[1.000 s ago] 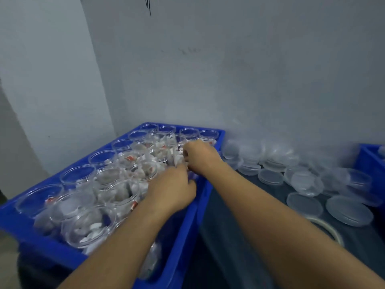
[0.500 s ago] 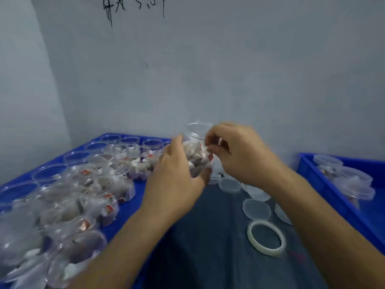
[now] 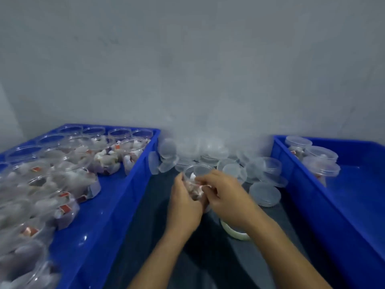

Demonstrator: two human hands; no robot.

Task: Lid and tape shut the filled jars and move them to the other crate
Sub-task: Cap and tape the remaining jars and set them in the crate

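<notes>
Grey wall backs a dark desk between two blue crates. Both hands grip one open, filled jar, upright over the desk: the left hand is wrapped around its left side, the right hand curled on its right. Loose lids lie just right of the jar, nearer the right hand, so that hand likely fetches one.
</notes>
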